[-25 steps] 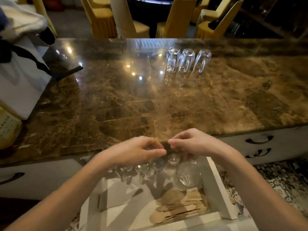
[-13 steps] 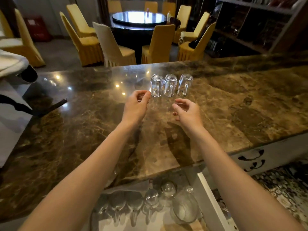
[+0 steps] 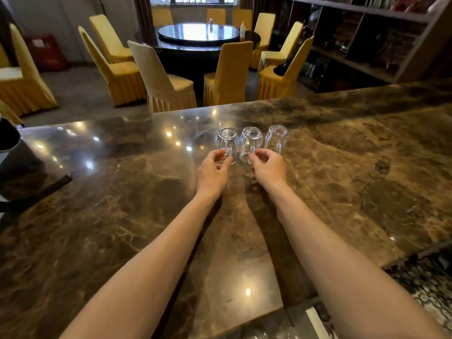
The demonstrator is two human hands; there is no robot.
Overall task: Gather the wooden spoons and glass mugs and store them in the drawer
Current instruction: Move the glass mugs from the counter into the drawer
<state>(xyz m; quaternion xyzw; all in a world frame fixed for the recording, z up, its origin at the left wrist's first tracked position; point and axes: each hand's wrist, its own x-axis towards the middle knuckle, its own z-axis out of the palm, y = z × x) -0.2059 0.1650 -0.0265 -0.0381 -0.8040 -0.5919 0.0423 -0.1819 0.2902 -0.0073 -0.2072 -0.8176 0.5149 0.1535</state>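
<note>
Three clear glass mugs stand upside down in a row on the brown marble counter [image 3: 122, 228]: a left mug [image 3: 228, 139], a middle mug [image 3: 251, 139] and a right mug [image 3: 277, 137]. My left hand [image 3: 214, 171] has thumb and forefinger pinched around the left mug's handle. My right hand [image 3: 269, 166] pinches the handle of the middle mug. Both mugs still rest on the counter, and the right mug is untouched. At the bottom edge shows a corner of the open white drawer [image 3: 315, 321]. No wooden spoons are in view.
A dark bag with a black strap [image 3: 39, 192] lies on the counter's left end. Beyond the far edge stand yellow-covered chairs [image 3: 227, 74] and a round dark table [image 3: 198, 33]. Shelving [image 3: 367, 45] fills the right wall. Patterned floor [image 3: 425, 280] shows at lower right.
Both hands left the drawer, reached across the counter and closed on the handles of the left and middle mugs. The view tilted up, so most of the drawer dropped out of sight.
</note>
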